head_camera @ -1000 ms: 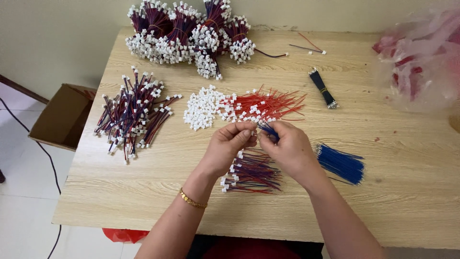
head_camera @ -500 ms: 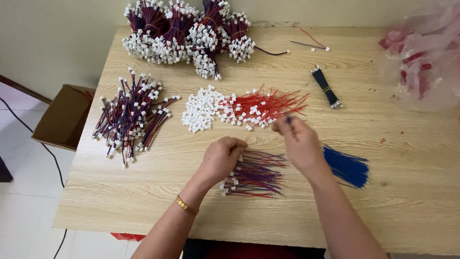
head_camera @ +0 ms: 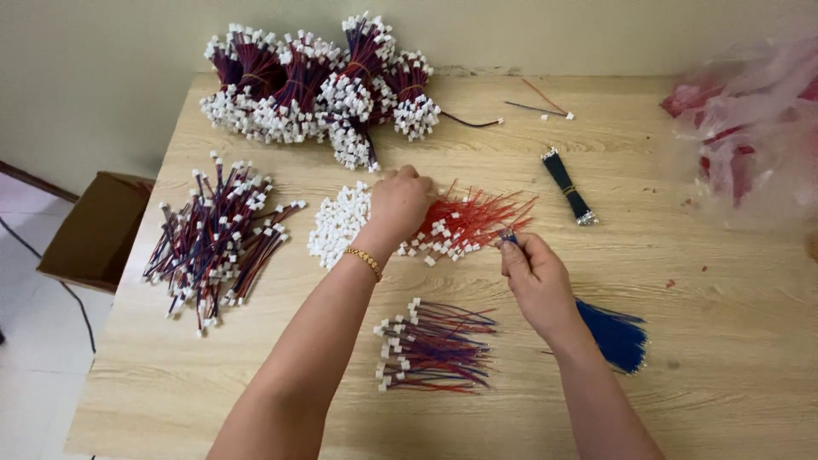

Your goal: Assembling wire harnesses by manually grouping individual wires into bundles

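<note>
On table (head_camera: 733, 358) | left hand (head_camera: 399, 203) fingers curled on red wires (head_camera: 477, 217) | right hand (head_camera: 532, 277) pinching blue wire (head_camera: 509, 239)

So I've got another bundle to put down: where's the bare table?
Bare wood lies along the near left edge of the table, below the loose wire pile, and at the right between the black bundle and blue wires. It is crowded in the middle, where the left hand reaches the red wires, and along the back.
</note>
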